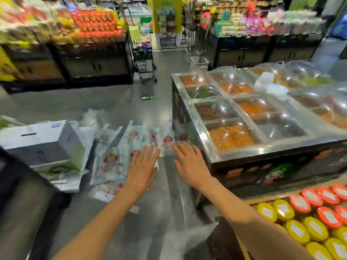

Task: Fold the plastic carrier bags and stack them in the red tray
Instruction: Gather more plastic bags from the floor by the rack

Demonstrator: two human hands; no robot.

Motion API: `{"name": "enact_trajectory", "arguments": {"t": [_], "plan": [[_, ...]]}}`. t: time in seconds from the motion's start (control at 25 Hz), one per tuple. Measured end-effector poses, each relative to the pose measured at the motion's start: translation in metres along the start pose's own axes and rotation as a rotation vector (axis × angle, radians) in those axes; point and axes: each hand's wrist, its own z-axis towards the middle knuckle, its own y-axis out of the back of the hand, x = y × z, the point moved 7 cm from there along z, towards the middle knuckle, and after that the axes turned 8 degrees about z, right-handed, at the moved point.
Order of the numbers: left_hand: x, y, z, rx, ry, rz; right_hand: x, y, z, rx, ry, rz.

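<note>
Head view, looking down at a shop floor. Several white plastic carrier bags [110, 162] with red printed figures lie spread flat on the grey floor [112, 102], overlapping one another in a loose row. The picture is blurred by movement, so we cannot count the bags exactly or make out their handles.

Our left hand [141, 170] and right hand [191, 166] reach forward side by side, a little apart, palms down and fingers straight and spread. Neither hand holds anything. The left fingertips appear over the near edge of the bags; whether they are touching, we cannot tell. The right hand is just beside the rightmost bag.

We see no red tray anywhere in this view.

To the left of the bags sits a white cardboard box [37, 143]. To the right stands a steel food counter [197, 128] with domed clear lids over its trays. At the lower right are rows of jars [300, 218] with yellow and red lids. Blurred produce shelves fill the background.

We judge the step in hand to be picking up one bag. To do it well, we should separate a single bag from the overlap, smooth it flat with both palms, then fold along straight lines so the stack stays even.
</note>
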Motion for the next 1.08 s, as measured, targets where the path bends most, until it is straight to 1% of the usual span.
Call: {"name": "enact_trajectory", "arguments": {"t": [0.16,0.4,0.64,0.76,0.88,1.0,1.08], "plan": [[0.098,-0.008,-0.024,0.049,0.145,0.05,0.063,-0.045,0.061,0.064,0.134,0.063],[0.187,-0.017,-0.014,0.075,0.247,0.12,0.105,-0.09,0.134,0.14,0.254,0.154],[0.253,-0.056,0.033,0.138,0.314,0.122,0.105,-0.139,0.232,0.194,0.289,0.209],[0.284,-0.08,0.069,0.2,0.343,0.106,0.095,-0.165,0.291,0.282,0.254,0.249],[0.311,-0.099,0.1,0.255,0.356,0.124,0.087,-0.186,0.339,0.241,0.291,0.228],[0.34,-0.124,0.12,0.288,0.413,0.117,0.08,-0.216,0.386,0.311,0.266,0.224],[0.359,-0.141,0.129,0.325,0.441,0.106,0.08,-0.235,0.414,0.326,0.268,0.218]]}}
